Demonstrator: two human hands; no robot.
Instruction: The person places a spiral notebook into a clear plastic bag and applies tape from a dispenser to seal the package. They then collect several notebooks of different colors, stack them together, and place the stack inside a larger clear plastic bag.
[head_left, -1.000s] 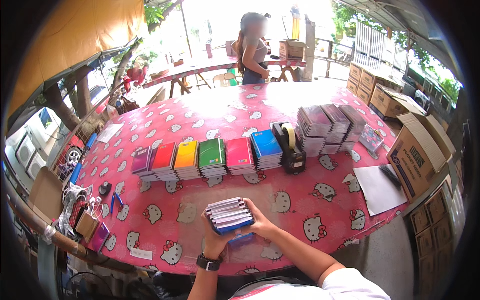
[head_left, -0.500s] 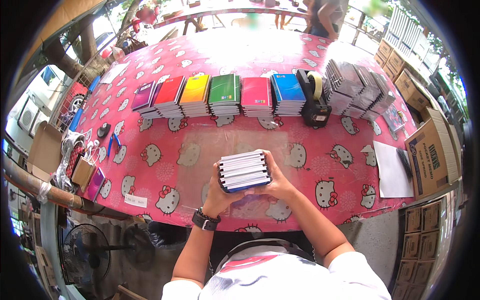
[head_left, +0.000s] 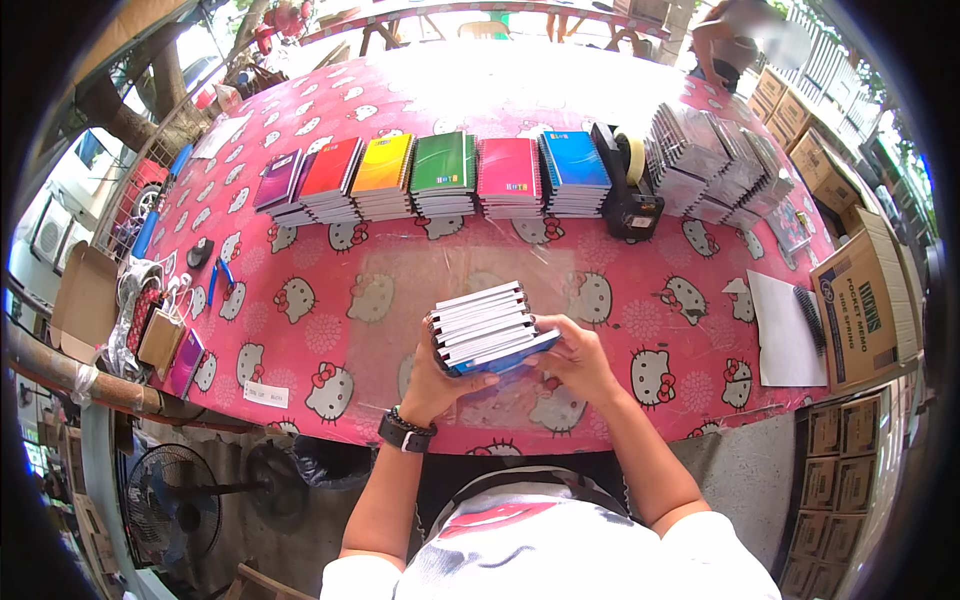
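Between my hands is a stack of small spiral notebooks [head_left: 482,318], their white page edges facing up. My left hand [head_left: 435,378] is wrapped round the left side and underside of the stack. At the near side, a blue-covered notebook [head_left: 522,352] sticks out at a slant to the right of the others. My right hand [head_left: 574,360] pinches the right end of that blue notebook. Beyond my hands stands a row of notebook piles: purple [head_left: 277,180], red [head_left: 331,168], yellow [head_left: 386,162], green [head_left: 443,160], pink [head_left: 509,168] and blue [head_left: 577,160].
A black tape dispenser [head_left: 632,205] and plastic-wrapped notebook stacks [head_left: 690,150] stand right of the row. White paper [head_left: 785,325] lies beside an open carton [head_left: 860,310]. Blue cutters [head_left: 220,280] and a cable bundle [head_left: 140,300] are at left. A person [head_left: 725,50] stands at the far right.
The near blue notebook has slid out to the right from the stack, with my right hand moving right along with it. The stack has tilted. The person behind appears farther right.
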